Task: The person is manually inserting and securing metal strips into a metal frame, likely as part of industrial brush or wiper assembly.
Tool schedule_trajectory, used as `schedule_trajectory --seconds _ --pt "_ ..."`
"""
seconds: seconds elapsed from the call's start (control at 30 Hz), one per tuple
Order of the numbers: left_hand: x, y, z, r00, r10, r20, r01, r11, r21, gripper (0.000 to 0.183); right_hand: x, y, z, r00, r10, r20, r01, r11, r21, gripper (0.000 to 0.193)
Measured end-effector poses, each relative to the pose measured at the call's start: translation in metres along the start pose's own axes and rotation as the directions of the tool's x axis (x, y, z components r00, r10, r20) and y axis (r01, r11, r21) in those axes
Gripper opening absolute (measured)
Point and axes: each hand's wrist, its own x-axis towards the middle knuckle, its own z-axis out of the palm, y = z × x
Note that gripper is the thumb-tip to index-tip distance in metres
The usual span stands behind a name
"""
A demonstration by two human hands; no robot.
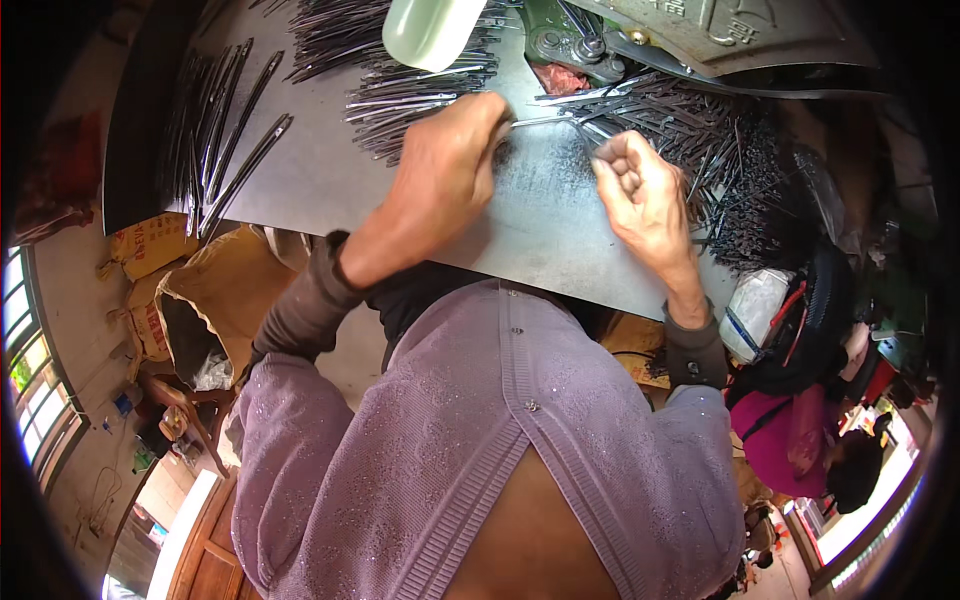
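Note:
Over the grey metal tabletop (pixel 330 170), my left hand (pixel 450 155) is closed with its back to me. A thin, shiny metal strip (pixel 540 121) runs from its fingers toward the right. My right hand (pixel 645 200) has its fingers curled and pinched beside a thin dark strip (pixel 590 130), which meets the shiny one in a V. The fingertips are partly hidden. Close to my left hand lies a row of dark slender strips (pixel 410 105). A large heap of similar dark strips (pixel 690 125) spreads beyond and beside my right hand.
More strips (pixel 215 130) lie at the table's left end. A pale green rounded container (pixel 430 30) and a green metal mechanism (pixel 570 45) stand at the far side. Open sacking (pixel 230 290) sits below the left edge; a white packet (pixel 755 315) and black bag are at the right.

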Motion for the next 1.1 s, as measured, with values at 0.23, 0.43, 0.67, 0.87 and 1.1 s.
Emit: schedule_trajectory --seconds 0.23,0.43,0.67,0.87,1.1 --pt "0.056 -0.002 0.013 0.996 -0.030 0.083 0.055 0.946 -0.320 0.017 0.024 -0.015 0.020 0.976 0.160 -0.146 -0.045 0.811 0.584 0.011" --pt "0.059 -0.006 0.025 0.995 -0.060 0.085 0.073 0.985 -0.159 0.017 0.033 -0.009 0.020 0.952 0.172 -0.254 0.020 0.791 0.611 0.011" --pt "0.056 -0.005 0.030 0.998 0.045 -0.038 -0.041 0.995 0.087 0.022 0.039 -0.005 0.023 0.945 0.171 -0.278 0.023 0.815 0.579 0.012" --pt "0.056 -0.007 0.032 0.994 0.080 -0.068 -0.066 0.979 0.195 0.029 0.044 -0.007 0.020 0.947 0.272 -0.173 -0.052 0.659 0.751 0.014" --pt "0.068 -0.013 0.039 0.986 0.123 -0.117 -0.098 0.975 0.199 0.025 0.055 -0.002 0.022 0.938 0.311 -0.154 -0.058 0.578 0.814 0.011"
